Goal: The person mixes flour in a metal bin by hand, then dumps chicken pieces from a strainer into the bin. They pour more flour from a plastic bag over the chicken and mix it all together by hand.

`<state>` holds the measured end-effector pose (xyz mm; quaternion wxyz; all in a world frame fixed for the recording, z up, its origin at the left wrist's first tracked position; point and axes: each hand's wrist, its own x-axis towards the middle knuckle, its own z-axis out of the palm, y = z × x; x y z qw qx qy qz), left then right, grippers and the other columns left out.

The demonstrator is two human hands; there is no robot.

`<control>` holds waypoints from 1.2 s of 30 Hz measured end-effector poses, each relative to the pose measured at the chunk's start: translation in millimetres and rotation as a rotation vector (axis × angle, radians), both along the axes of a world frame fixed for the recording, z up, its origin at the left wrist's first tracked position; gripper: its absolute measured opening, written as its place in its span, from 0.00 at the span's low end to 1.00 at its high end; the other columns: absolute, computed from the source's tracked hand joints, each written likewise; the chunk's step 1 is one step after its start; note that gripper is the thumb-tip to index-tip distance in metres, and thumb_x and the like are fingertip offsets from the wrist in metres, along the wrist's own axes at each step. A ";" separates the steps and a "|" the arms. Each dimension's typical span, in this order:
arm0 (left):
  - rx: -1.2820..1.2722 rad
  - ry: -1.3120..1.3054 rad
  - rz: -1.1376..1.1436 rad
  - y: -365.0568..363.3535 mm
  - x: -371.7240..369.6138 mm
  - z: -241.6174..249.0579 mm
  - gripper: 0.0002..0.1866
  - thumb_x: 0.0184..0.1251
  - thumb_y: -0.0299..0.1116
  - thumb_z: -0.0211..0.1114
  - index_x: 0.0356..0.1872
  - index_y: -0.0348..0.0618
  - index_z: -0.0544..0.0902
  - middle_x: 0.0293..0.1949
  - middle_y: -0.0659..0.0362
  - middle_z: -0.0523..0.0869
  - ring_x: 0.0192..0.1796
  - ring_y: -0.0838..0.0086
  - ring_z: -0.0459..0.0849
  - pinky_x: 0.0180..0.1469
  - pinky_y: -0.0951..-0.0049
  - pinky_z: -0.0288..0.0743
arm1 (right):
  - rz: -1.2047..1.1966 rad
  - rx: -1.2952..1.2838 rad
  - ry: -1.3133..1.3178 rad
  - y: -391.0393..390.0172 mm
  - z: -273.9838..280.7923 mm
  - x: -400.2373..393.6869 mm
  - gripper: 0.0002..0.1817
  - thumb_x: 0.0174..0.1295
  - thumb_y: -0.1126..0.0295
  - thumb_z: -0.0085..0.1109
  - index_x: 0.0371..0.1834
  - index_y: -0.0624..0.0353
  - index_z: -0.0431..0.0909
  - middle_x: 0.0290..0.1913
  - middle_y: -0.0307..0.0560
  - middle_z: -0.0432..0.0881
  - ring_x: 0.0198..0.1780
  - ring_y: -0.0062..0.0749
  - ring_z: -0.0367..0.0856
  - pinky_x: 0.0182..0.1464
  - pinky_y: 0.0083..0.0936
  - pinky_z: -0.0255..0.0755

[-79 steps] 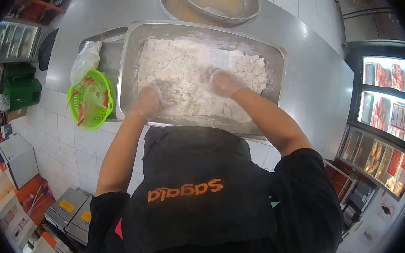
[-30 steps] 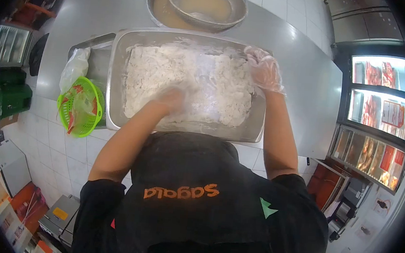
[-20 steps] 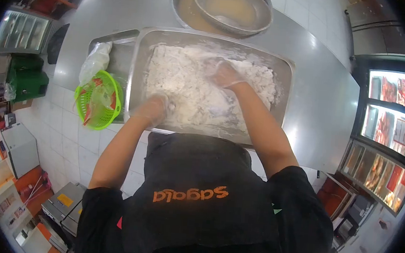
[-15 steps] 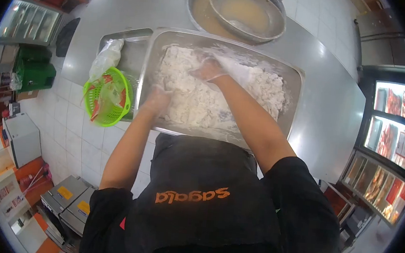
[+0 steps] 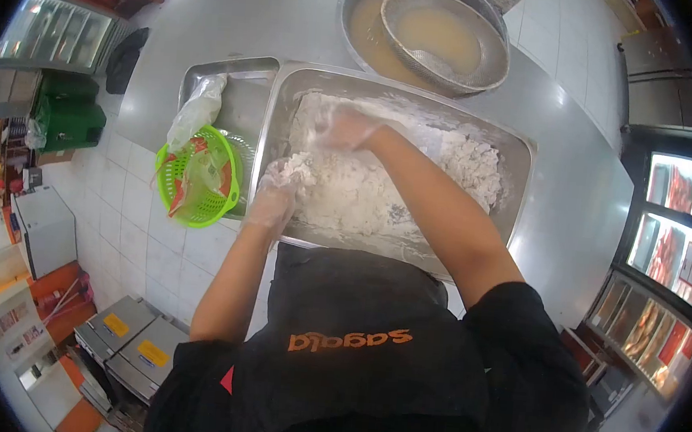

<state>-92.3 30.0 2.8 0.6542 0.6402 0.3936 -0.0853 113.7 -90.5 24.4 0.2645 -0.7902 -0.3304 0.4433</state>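
Observation:
A deep steel pan (image 5: 519,181) holds a bed of white flour (image 5: 364,193) with lumpy, flour-coated pieces in it. At the pan's left end my left hand (image 5: 273,198), in a clear plastic glove, has its fingers curled around a flour-coated clump (image 5: 297,169); what lies under the coating is hidden. My right hand (image 5: 346,128), also gloved, is over the flour towards the far left part of the pan. Motion smears its fingers. More coated lumps (image 5: 475,171) are heaped at the pan's right end.
Beyond the pan stands a large metal bowl (image 5: 361,22) of cloudy liquid with a round sieve (image 5: 491,77) in it. To the left, a smaller steel tray (image 5: 246,86) carries a plastic bag (image 5: 198,111) and a green basket (image 5: 234,195) with wrappers. The steel table (image 5: 571,201) extends right.
My left hand has turned and lifted a coated clump out of the flour. My right hand has shifted slightly left within the pan. The whole view has moved a little.

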 end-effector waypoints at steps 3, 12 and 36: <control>-0.193 -0.121 0.151 -0.8 -3.6 -14.4 0.21 0.73 0.23 0.59 0.64 0.46 0.71 0.51 0.60 0.80 0.50 0.75 0.80 0.54 0.73 0.77 | 0.024 0.117 -0.356 29.6 -31.2 9.9 0.19 0.52 0.59 0.63 0.35 0.68 0.86 0.34 0.59 0.87 0.32 0.45 0.85 0.41 0.40 0.79; -0.133 -0.054 0.162 0.8 3.4 6.6 0.21 0.74 0.34 0.61 0.64 0.39 0.74 0.59 0.57 0.79 0.60 0.73 0.77 0.66 0.72 0.68 | 0.591 -0.023 -0.072 20.2 -55.2 -34.9 0.23 0.57 0.57 0.60 0.53 0.58 0.84 0.49 0.59 0.87 0.49 0.46 0.85 0.56 0.40 0.77; -0.365 0.034 0.025 5.2 48.8 -13.8 0.25 0.73 0.32 0.55 0.69 0.46 0.69 0.60 0.50 0.81 0.58 0.61 0.83 0.55 0.55 0.82 | 0.007 0.042 -0.115 -72.9 -26.1 -46.2 0.27 0.58 0.54 0.65 0.59 0.54 0.82 0.49 0.60 0.85 0.48 0.46 0.85 0.54 0.39 0.76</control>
